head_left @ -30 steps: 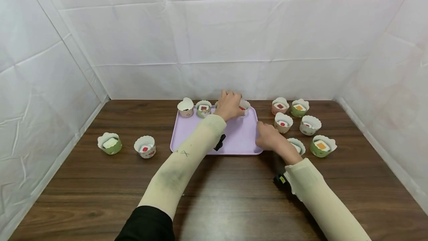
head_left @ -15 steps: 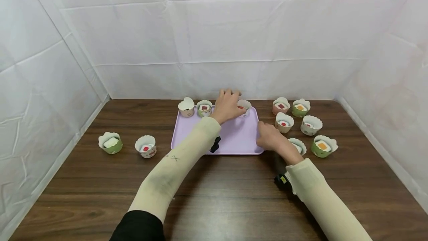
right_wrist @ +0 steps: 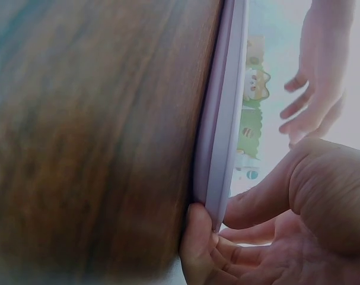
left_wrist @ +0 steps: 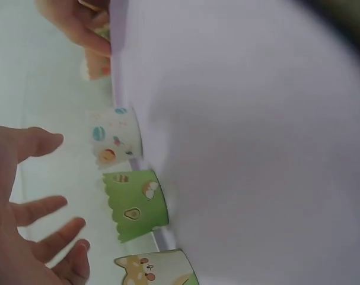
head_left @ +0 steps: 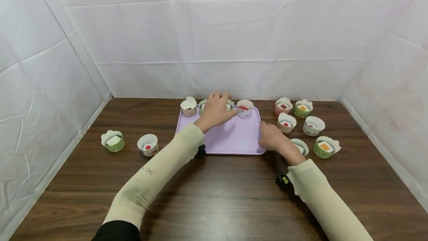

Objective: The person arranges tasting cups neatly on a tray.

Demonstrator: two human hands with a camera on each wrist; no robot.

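Note:
A lilac tray (head_left: 230, 140) lies on the table with a row of paper cups along its far edge. My left hand (head_left: 216, 111) hovers over that row, fingers spread and holding nothing. It partly hides two green cups, one of them this green cup (left_wrist: 137, 205) in the left wrist view. A white cup (head_left: 245, 111) holding something red stands just right of the hand, apart from it. At the row's left end is a pale pink cup (head_left: 188, 111). My right hand (head_left: 272, 137) pinches the tray's right rim between thumb and fingers, clearly seen in the right wrist view.
Several filled paper cups stand right of the tray, including a green cup (head_left: 323, 152) and a white cup (head_left: 312, 131). To the left are another green cup (head_left: 115, 146) and a white patterned cup (head_left: 150, 151). White sheeting (head_left: 227, 40) encloses the back and sides.
My left hand has moved left, away from the white cup at the right end of the row, and that cup is now in full view. The right hand stays on the tray rim.

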